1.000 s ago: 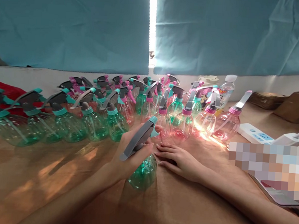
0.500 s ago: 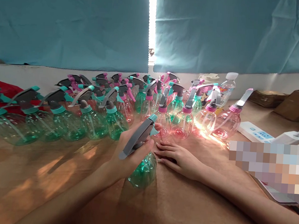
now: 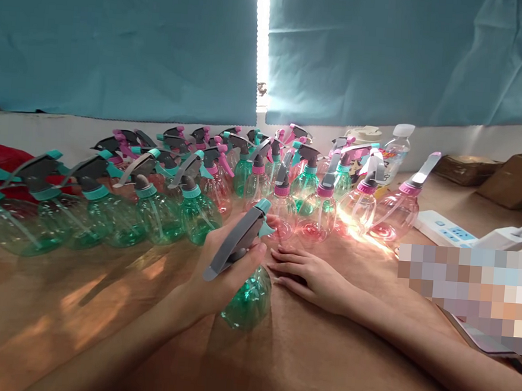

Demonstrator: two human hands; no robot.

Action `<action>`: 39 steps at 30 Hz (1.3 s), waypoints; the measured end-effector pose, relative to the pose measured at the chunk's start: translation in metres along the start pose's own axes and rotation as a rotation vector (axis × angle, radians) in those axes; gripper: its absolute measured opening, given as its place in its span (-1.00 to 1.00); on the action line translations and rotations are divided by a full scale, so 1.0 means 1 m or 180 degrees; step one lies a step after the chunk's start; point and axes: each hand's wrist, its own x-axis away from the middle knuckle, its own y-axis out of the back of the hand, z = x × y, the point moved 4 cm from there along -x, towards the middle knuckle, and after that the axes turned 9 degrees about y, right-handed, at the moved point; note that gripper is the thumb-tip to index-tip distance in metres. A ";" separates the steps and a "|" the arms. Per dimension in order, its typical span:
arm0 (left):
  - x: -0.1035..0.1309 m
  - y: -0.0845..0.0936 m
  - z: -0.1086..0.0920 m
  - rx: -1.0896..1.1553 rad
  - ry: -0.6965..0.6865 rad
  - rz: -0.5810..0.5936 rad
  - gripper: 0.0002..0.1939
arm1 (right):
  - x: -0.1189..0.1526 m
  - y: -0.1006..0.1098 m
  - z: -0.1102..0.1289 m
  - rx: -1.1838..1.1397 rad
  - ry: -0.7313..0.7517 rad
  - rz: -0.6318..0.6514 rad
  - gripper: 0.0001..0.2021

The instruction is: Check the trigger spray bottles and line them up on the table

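Only the view shifted: left hand [image 3: 219, 288] grips one green spray bottle [image 3: 247, 302].

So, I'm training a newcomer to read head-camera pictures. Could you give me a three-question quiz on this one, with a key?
1. Which hand grips a green spray bottle?
2. True or false: the right hand rests on the brown tabletop, grasping nothing.
3. In the picture, where is the white power strip relative to the front pink bottles? (a) to their left; (b) to their right; (c) behind them.

Key: 1. The left hand. 2. True. 3. b.
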 end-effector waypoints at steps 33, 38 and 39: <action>0.004 0.000 -0.007 -0.0233 0.0295 -0.0399 -0.85 | 0.001 0.001 0.001 0.0000 -0.0004 -0.0040 -0.66; 0.001 0.002 -0.004 -0.0308 0.0231 -0.0438 -0.94 | 0.000 0.001 0.001 -0.0036 -0.0006 -0.0064 -0.66; 0.000 0.002 -0.004 -0.0332 0.0221 -0.0424 -0.95 | 0.000 0.001 0.001 -0.0030 -0.0006 -0.0054 -0.67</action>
